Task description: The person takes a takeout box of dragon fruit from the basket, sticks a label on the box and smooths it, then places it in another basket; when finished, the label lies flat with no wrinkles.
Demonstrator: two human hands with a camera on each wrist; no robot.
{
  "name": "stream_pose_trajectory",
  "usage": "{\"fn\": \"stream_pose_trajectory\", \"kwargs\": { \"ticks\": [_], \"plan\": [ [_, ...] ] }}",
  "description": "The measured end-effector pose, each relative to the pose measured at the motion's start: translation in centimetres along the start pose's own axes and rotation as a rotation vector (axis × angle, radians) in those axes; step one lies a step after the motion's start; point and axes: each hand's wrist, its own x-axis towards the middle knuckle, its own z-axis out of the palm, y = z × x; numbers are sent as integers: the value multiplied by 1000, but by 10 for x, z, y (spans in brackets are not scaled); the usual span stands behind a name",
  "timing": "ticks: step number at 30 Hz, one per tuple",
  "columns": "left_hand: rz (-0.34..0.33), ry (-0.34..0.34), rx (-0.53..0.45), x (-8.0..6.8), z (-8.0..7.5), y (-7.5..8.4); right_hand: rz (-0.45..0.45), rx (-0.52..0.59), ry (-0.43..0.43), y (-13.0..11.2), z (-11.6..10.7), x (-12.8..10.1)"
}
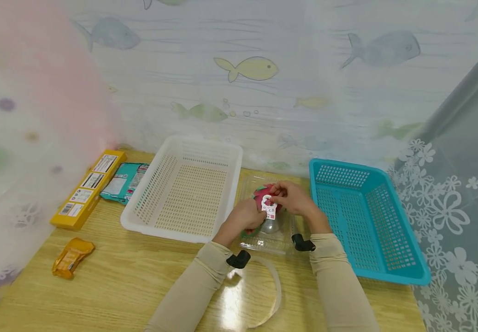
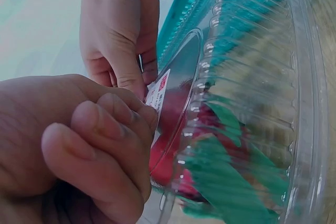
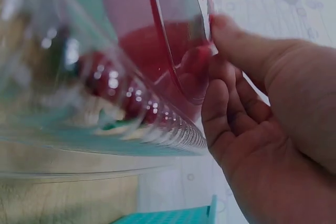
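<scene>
Both hands on a clear clamshell (image 1: 268, 230) sitting on the tabletop between the white basket (image 1: 185, 189) and the blue basket (image 1: 367, 221), toward the back-middle. Red and green contents show inside; what they are, cannot tell. White label (image 1: 269, 210) on the lid. Left hand (image 1: 244, 216) has fingers curled, pinching at the label's edge against the lid. Right hand (image 1: 292, 198) holds the lid from the far side, thumb pressed on the label's top edge, other fingers curled behind. In the right wrist view the right fingers (image 3: 226, 114) curl right beside the lid rim, thumb tip touching it. White basket sits near the back edge, left of the clamshell; blue basket by the right edge. Yellow box (image 1: 88, 188) and teal packet (image 1: 124, 182) lie at the back-left, touching or nearly so. Orange packet (image 1: 72, 257) near the left edge, well apart. Clear plastic strip (image 1: 274, 286) curves near the front edge between the sleeves.
</scene>
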Motion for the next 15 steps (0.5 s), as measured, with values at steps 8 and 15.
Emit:
{"fn": "stream_pose_trajectory", "kwargs": {
  "ticks": [8, 15],
  "plan": [
    [-12, -10, -24, -1, 0, 2, -39, -1, -22, 4, -1, -2],
    [-17, -12, 0, -1, 0, 3, -100, -13, -66, 4, -4, -4]
  ]
}}
